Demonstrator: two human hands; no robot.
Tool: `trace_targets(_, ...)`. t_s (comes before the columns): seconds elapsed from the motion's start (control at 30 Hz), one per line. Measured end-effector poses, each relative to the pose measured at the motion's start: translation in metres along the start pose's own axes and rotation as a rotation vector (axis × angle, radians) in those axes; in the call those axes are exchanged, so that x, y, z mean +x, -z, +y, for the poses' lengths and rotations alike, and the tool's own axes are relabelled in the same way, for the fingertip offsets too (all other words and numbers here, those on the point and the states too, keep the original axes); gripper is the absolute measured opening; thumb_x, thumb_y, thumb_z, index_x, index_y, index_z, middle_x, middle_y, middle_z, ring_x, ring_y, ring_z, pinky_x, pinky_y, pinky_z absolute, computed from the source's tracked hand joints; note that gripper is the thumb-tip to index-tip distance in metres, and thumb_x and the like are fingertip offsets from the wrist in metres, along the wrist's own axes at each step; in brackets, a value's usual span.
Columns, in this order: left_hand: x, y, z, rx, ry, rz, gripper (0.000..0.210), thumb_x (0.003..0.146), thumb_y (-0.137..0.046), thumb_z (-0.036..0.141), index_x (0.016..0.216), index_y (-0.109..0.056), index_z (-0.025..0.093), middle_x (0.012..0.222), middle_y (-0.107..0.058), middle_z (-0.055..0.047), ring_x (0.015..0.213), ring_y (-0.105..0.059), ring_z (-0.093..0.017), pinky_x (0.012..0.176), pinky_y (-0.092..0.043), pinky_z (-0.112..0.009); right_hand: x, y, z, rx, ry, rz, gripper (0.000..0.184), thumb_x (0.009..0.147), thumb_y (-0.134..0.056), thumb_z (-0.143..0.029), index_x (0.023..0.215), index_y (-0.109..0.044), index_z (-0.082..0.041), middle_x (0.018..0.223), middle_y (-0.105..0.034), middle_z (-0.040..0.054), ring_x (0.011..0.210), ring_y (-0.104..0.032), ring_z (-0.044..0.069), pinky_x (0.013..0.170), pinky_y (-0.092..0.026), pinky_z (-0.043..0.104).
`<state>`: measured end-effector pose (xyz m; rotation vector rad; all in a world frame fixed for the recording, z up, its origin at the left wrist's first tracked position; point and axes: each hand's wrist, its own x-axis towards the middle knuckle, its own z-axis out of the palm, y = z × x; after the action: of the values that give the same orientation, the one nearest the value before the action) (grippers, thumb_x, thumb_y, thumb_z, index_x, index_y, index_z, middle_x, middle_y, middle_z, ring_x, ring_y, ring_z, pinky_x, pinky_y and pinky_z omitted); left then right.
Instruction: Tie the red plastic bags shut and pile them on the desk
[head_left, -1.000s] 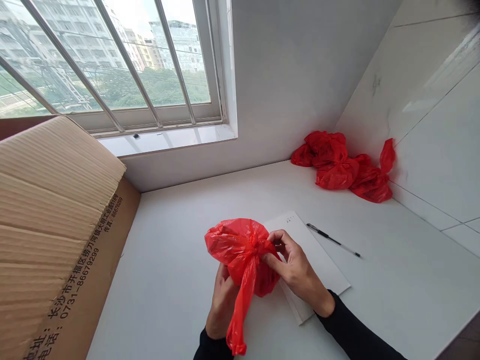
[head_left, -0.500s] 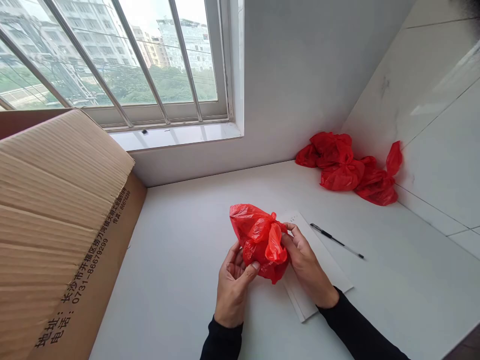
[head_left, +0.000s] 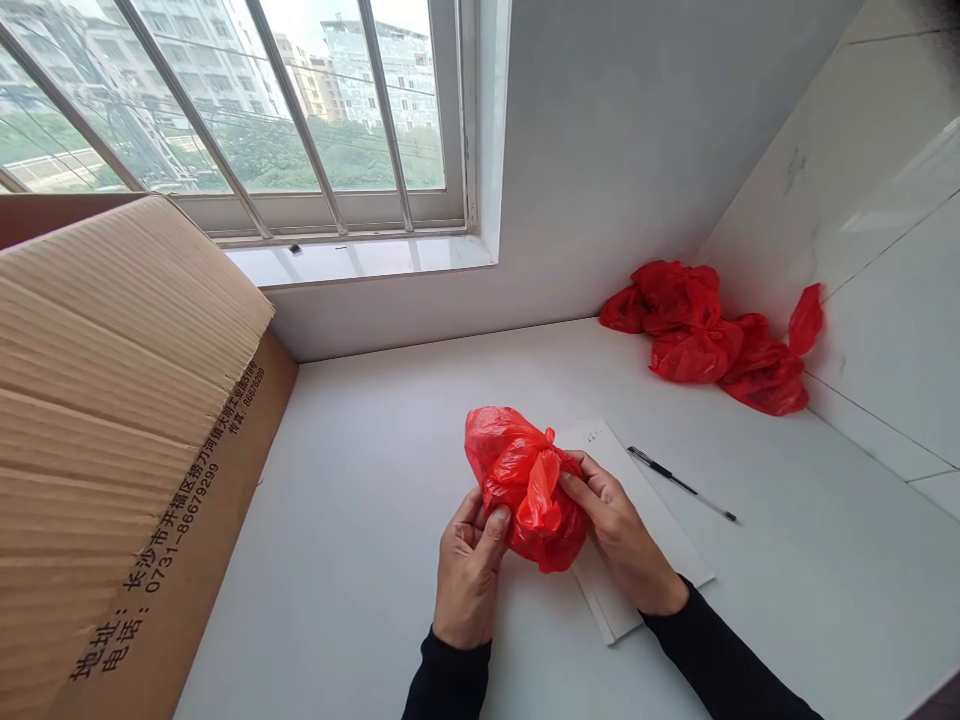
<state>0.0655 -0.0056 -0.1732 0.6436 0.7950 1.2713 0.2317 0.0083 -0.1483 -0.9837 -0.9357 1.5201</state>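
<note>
Between both hands I hold a red plastic bag [head_left: 517, 470], knotted near its top right, with loose ends flopping forward. My left hand [head_left: 469, 570] grips its lower left side, thumb in front and fingers behind. On the right side, close to the knot, my right hand [head_left: 615, 520] pinches the plastic between thumb and fingers. What is inside the bag cannot be made out. Partly under the bag and right hand lies a white paper pad [head_left: 660, 550] with small marks at its top. A black pen [head_left: 681, 483] rests to the right of the pad.
Several knotted red plastic bags [head_left: 705, 335] are heaped in the far right corner against the wall. At left stands a large open cardboard box [head_left: 217, 480] with printed writing. A barred window [head_left: 300, 120] is behind the white table [head_left: 352, 480].
My left thumb has moved up and presses onto the bag's left side. The bag has turned slightly and its lower part bulges more to the right. The view has shifted a little.
</note>
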Motion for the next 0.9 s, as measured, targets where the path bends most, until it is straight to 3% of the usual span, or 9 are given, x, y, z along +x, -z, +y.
trace_targets(0.2,0.0,0.003,-0.004,0.054,0.0,0.008,0.033,0.089,-0.074,0.033,0.12,-0.069,0.024,0.116,-0.073,-0.008,0.107,-0.068,-0.025,0.096,-0.054,-0.036,-0.005,-0.003,-0.002,-0.073,0.062,0.03,0.022,0.101,-0.059,-0.045,0.111,-0.062,-0.025,0.106,-0.066,0.0034,0.096,-0.06,0.019,0.084,-0.05,0.03)
trace_targets(0.37,-0.002,-0.003,-0.005,0.046,-0.02,0.035,0.046,0.079,-0.083,0.032,0.122,-0.067,0.027,0.115,-0.074,-0.007,0.109,-0.068,-0.028,0.098,-0.053,-0.039,-0.008,-0.002,-0.002,-0.151,0.109,0.052,0.022,0.102,-0.056,-0.044,0.114,-0.059,-0.026,0.107,-0.067,0.0034,0.088,-0.061,0.018,0.077,-0.052,0.029)
trace_targets(0.47,-0.001,-0.004,-0.006,-0.022,-0.039,0.062,0.054,0.072,-0.088,0.036,0.121,-0.068,0.026,0.113,-0.074,-0.009,0.104,-0.069,-0.03,0.092,-0.056,-0.041,-0.013,0.0,0.002,-0.265,0.194,0.043,0.023,0.1,-0.06,-0.039,0.12,-0.059,-0.029,0.113,-0.066,0.004,0.099,-0.064,0.021,0.086,-0.053,0.033)
trace_targets(0.57,-0.002,0.002,-0.006,-0.1,-0.062,-0.003,0.046,0.074,-0.085,0.043,0.114,-0.071,0.024,0.113,-0.074,-0.01,0.107,-0.068,-0.034,0.093,-0.057,-0.046,-0.022,-0.002,0.004,-0.459,0.365,-0.062,0.042,0.094,-0.068,-0.029,0.134,-0.055,-0.034,0.125,-0.063,0.0049,0.113,-0.06,0.025,0.098,-0.051,0.039)
trace_targets(0.63,-0.004,0.008,-0.004,-0.139,-0.055,-0.052,0.042,0.076,-0.081,0.052,0.107,-0.075,0.025,0.114,-0.074,-0.01,0.113,-0.066,-0.037,0.094,-0.056,-0.049,-0.028,-0.006,0.003,-0.564,0.473,-0.205,0.056,0.09,-0.07,-0.026,0.142,-0.05,-0.037,0.122,-0.064,0.0051,0.109,-0.061,0.026,0.095,-0.051,0.042)
trace_targets(0.7,-0.007,0.014,-0.001,-0.177,-0.029,-0.041,0.043,0.075,-0.08,0.058,0.106,-0.077,0.028,0.117,-0.074,-0.009,0.12,-0.062,-0.04,0.096,-0.056,-0.051,-0.032,-0.012,0.001,-0.6,0.55,-0.343,0.057,0.092,-0.066,-0.024,0.145,-0.05,-0.038,0.118,-0.067,0.0048,0.103,-0.062,0.027,0.092,-0.053,0.044)
trace_targets(0.77,-0.009,0.019,0.003,-0.216,0.011,-0.004,0.052,0.071,-0.081,0.061,0.113,-0.075,0.032,0.119,-0.074,-0.007,0.125,-0.059,-0.041,0.098,-0.055,-0.051,-0.033,-0.015,-0.001,-0.59,0.589,-0.393,0.049,0.098,-0.056,-0.019,0.143,-0.053,-0.04,0.117,-0.07,0.0039,0.104,-0.063,0.026,0.092,-0.053,0.045)
trace_targets(0.83,-0.01,0.02,0.006,-0.25,0.053,-0.002,0.07,0.062,-0.085,0.066,0.123,-0.071,0.035,0.118,-0.073,-0.006,0.127,-0.058,-0.041,0.099,-0.054,-0.051,-0.032,-0.016,-0.001,-0.602,0.585,-0.306,0.046,0.101,-0.048,-0.016,0.139,-0.056,-0.041,0.119,-0.07,0.0029,0.11,-0.063,0.025,0.096,-0.053,0.046)
trace_targets(0.9,-0.01,0.02,0.006,-0.266,0.064,-0.012,0.087,0.05,-0.087,0.071,0.126,-0.069,0.035,0.118,-0.073,-0.006,0.124,-0.059,-0.042,0.098,-0.055,-0.052,-0.028,-0.015,0.001,-0.649,0.518,-0.176,0.048,0.099,-0.055,-0.019,0.142,-0.053,-0.04,0.128,-0.065,0.0033,0.118,-0.059,0.026,0.101,-0.05,0.046)
